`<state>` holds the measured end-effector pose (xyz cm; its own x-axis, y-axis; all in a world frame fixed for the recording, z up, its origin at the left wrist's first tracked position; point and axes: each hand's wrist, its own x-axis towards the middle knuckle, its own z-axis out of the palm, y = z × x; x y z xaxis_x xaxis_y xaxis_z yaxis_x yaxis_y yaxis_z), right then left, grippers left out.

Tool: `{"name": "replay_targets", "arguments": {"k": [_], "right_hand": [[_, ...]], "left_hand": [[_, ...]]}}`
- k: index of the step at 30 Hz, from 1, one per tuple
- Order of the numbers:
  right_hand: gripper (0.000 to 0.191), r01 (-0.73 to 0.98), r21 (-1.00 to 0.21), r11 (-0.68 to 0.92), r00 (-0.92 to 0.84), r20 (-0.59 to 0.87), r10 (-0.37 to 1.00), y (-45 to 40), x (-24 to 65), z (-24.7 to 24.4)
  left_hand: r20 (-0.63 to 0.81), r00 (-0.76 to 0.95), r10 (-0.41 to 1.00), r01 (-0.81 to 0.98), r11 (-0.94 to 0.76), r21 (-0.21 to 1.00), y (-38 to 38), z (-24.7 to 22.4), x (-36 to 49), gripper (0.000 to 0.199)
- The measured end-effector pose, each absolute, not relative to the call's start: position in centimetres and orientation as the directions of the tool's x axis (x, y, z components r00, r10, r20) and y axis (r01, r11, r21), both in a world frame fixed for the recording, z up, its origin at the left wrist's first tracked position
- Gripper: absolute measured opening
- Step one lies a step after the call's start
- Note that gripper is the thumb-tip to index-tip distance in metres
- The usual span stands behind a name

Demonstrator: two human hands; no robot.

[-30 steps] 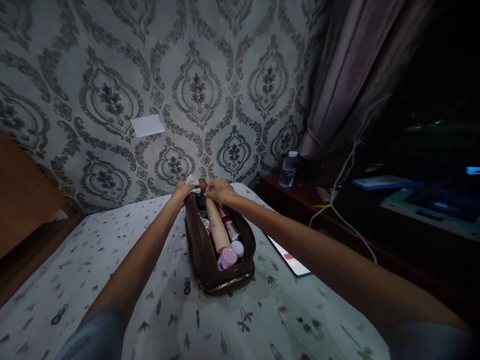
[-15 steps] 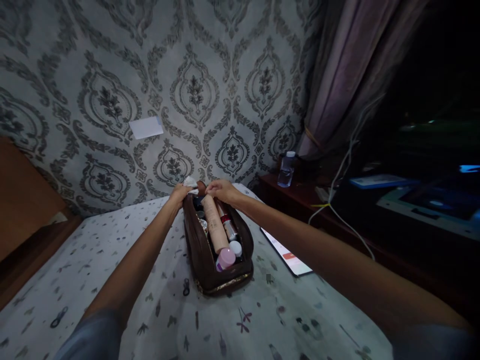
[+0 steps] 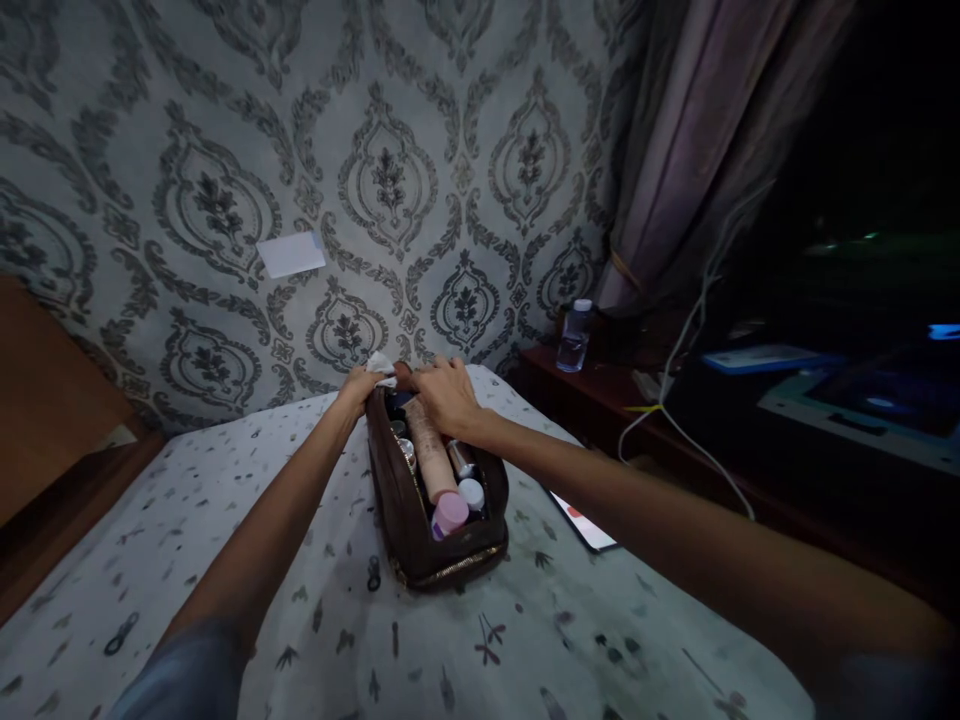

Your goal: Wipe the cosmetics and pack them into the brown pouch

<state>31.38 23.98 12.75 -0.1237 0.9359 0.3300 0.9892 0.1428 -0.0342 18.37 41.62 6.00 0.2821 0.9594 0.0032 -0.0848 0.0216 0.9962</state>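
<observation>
A dark brown zippered toiletry bag point(image 3: 391, 520) lies unzipped on the bed, packed with several cosmetics. Inside, a long beige tube point(image 3: 433, 462) runs along the middle. At the near end are a pink-capped container point(image 3: 451, 514) and a white-capped one point(image 3: 472, 493). A silver tube point(image 3: 460, 458) lies on the right, partly covered by my wrist. My left hand point(image 3: 358, 388) is closed on the bag's far left rim, beside a crumpled white tissue point(image 3: 381, 366). My right hand point(image 3: 448, 395) curls over the far right rim, its palm covering part of the contents; its fingertips are hidden.
The bed has a white patterned sheet point(image 3: 315, 640). A phone point(image 3: 589, 525) with a lit screen lies right of the bag, partly under my right forearm. A clear bottle point(image 3: 574, 338) stands on a dark red ledge point(image 3: 540, 372), where a white cable point(image 3: 694, 445) hangs.
My right hand has gone from a pinch at the bag's far end to lying over its right side, now covering part of the silver tube. The left hand has stayed in place.
</observation>
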Motion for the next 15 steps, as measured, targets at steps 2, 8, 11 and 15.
{"name": "replay_targets", "arguments": {"k": [2, 8, 11, 15], "right_hand": [[0.022, 0.988, 0.02, 0.153, -0.153, 0.276, 0.949, 23.6, 31.6, 12.7], [0.029, 0.958, -0.032, 0.283, -0.274, 0.174, 0.946, 23.1, 32.4, 12.0], [0.036, 0.949, -0.146, 0.28, -0.238, 0.251, 0.938, 22.8, 32.8, 11.6], [0.046, 0.903, -0.403, 0.149, 0.014, 0.373, 0.928, 22.9, 33.9, 10.5]], "left_hand": [[0.0, 0.269, 0.963, -0.069, 0.02, 0.997, 41.6, 6.1, 18.4, 0.019], [0.008, 0.25, 0.968, -0.062, 0.007, 0.998, 41.1, 6.5, 18.4, 0.025], [0.0, 0.249, 0.969, -0.042, 0.01, 0.999, 40.8, 6.6, 18.4, 0.017], [-0.007, 0.228, 0.974, -0.031, 0.014, 0.999, 40.9, 6.4, 18.4, 0.017]]}}
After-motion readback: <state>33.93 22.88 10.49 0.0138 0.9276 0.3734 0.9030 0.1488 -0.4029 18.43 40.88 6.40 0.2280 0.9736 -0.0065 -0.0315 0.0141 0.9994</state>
